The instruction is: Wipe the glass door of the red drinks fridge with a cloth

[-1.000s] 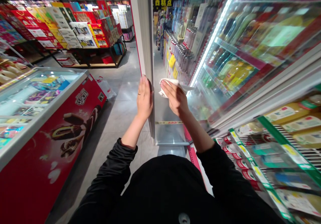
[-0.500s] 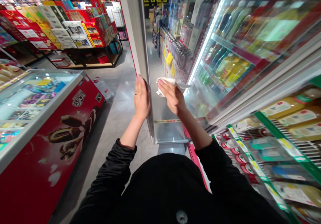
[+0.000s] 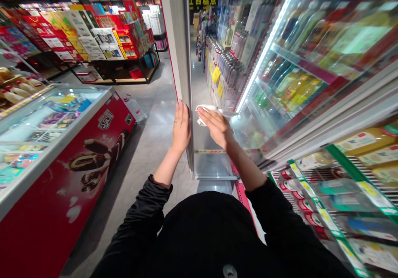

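A glass cooler door (image 3: 214, 162) with a pale frame (image 3: 183, 79) stands swung open before me. My left hand (image 3: 182, 126) holds the frame's outer edge, its fingers together along the side and the thumb mostly out of sight. Against the inner face of the glass, my right hand (image 3: 217, 126) presses a crumpled white cloth (image 3: 207, 108). Its fingers lie nearly straight over the cloth, pointing up and left. Part of the cloth sticks out to the right beyond the knuckles.
To my right, cooler shelves (image 3: 336, 228) with green edges carry bottled drinks (image 3: 370, 141). A red chest freezer (image 3: 93, 162) with a glass top stands at left. Behind it are stacked gift boxes (image 3: 108, 41) and a plastic bag (image 3: 135, 110) on the floor.
The view has turned slightly left, so the surroundings appear farther right. My right hand and the cloth have slid a little left and down on the glass. My left hand stays on the frame.
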`<state>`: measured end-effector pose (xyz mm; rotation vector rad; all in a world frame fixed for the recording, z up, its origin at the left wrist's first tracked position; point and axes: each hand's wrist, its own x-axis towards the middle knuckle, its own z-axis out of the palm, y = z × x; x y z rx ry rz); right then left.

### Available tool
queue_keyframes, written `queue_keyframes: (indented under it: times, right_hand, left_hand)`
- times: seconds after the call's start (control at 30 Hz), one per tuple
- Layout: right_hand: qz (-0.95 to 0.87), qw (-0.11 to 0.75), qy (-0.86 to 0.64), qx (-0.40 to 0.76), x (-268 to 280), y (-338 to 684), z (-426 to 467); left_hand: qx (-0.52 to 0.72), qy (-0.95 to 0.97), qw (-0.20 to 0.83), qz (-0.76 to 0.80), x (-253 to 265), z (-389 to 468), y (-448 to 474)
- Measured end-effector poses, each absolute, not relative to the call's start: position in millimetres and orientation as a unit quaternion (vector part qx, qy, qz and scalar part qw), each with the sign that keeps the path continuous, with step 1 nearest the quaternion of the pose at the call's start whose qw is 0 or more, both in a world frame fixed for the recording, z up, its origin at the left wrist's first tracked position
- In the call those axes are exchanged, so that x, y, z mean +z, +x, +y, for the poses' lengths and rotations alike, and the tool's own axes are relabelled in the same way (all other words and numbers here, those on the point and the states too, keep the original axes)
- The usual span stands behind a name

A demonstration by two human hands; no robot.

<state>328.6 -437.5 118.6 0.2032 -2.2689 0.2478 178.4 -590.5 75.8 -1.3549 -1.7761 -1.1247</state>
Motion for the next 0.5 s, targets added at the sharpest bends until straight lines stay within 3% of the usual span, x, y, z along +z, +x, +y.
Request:
queue_keyframes:
  times: [0.27,0.5]
  right_hand:
    - [-0.91,0.389,0.115,0.084,106.7,337.6,-431.0]
    - [-0.891,0.441,0.075,0.077,111.7,323.8,-437.2]
  left_hand:
    - [-0.43,-0.52,0.327,-0.662,77.7,-591.8,177.5]
    - [-0.448,-0.512,0.333,-0.653,73.0,-588.4,185.7]
